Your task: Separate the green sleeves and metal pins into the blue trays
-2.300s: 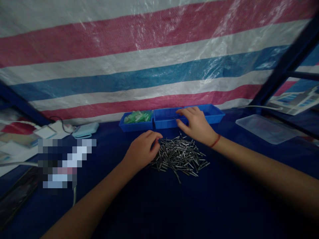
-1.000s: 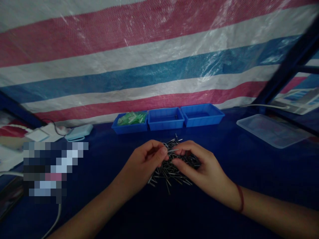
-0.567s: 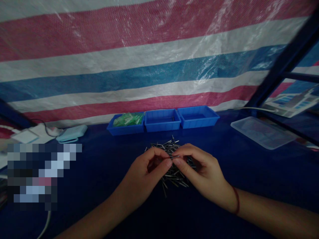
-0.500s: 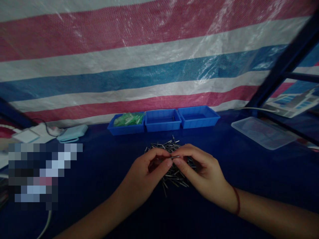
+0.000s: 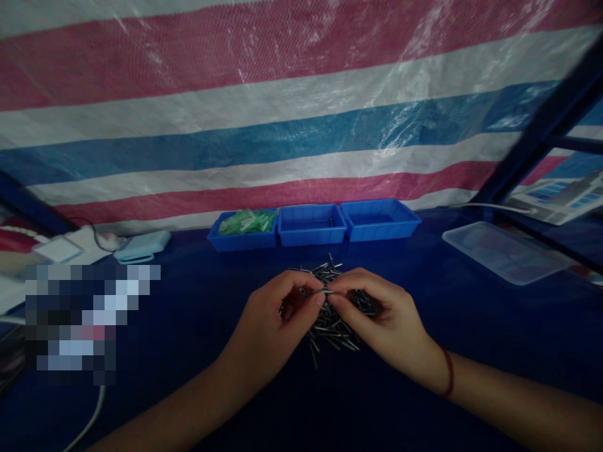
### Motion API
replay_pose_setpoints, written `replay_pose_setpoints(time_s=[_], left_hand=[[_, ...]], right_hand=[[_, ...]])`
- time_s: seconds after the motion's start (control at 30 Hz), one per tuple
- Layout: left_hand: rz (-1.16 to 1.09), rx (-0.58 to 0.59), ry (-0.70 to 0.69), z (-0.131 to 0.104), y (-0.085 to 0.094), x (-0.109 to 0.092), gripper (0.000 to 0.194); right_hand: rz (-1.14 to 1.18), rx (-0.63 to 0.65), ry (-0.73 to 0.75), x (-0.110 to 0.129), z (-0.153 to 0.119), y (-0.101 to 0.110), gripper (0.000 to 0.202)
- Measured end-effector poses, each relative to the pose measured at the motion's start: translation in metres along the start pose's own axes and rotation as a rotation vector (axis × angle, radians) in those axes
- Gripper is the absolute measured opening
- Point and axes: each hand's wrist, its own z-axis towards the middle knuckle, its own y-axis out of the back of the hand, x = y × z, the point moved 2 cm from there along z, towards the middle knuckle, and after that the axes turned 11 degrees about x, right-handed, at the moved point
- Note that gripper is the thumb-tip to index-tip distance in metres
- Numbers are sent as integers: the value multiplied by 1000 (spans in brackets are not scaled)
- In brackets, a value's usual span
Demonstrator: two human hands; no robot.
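Observation:
Between the fingertips of both hands is a thin metal piece (image 5: 326,292), lying roughly level. My left hand (image 5: 277,326) pinches its left end with thumb and forefinger. On its right end, my right hand (image 5: 386,314) closes in the same kind of pinch, with a dark red band round the wrist. Beneath and behind the fingers lies a loose pile of thin metal pieces (image 5: 332,333) on the dark blue table (image 5: 188,339); the hands hide part of it.
Behind the pile stand a blue tray (image 5: 242,240) with green-and-clear packets, a middle tray (image 5: 311,236) holding a small dark piece, and a right tray (image 5: 381,231). A clear plastic lid (image 5: 509,254) lies right; a light blue case (image 5: 144,247) lies left.
The view has shifted slightly, so trays and lid appear a little further right. Both hands keep their pinch; the metal piece looks more level between the fingertips.

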Motion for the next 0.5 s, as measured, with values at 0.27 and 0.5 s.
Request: replay_pose_setpoints(time_s=[0.27,0.5], left_hand=[[10,-8,-62,-3,-1,-3,10],[-9,16,-41,-4,1,-3,8]], right_hand=[[-1,34,4,-4,0,-1,10],[-51,123,12,5,0,1,14]])
